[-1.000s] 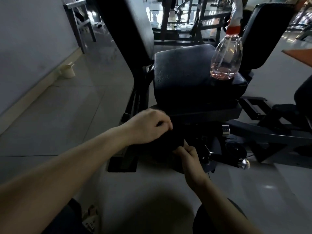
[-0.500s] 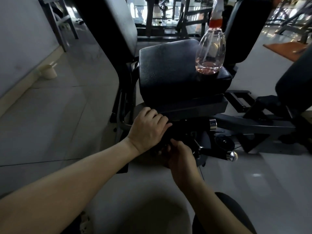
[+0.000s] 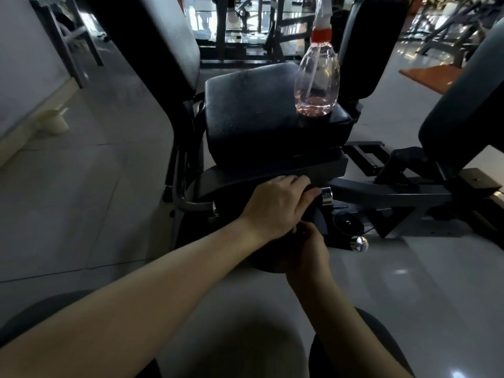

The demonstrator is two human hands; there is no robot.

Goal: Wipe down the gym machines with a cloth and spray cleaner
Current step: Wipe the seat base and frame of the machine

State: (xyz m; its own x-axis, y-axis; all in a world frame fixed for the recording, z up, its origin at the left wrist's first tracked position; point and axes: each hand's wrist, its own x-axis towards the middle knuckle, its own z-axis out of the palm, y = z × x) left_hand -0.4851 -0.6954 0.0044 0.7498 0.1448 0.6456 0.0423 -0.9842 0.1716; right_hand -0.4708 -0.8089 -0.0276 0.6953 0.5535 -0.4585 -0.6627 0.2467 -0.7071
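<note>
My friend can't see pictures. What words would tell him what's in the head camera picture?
Two bare hands work under the black padded seat of a gym machine: the left hand grips what looks like a dark cloth, the right hand just below it. A clear spray bottle with a little pink liquid stands upright on the seat.

Dim; light prob. from rear, glare on floor (image 3: 399, 272); under seat (image 3: 253, 110) near black; edges warped, soft.

A clear plastic spray bottle (image 3: 317, 77) with an orange-red collar and a little pink liquid stands upright at the black padded machine seat's (image 3: 251, 115) front right corner. A dark cloth (image 3: 313, 203) is bunched against the grey metal frame (image 3: 381, 192) just below it.
</note>
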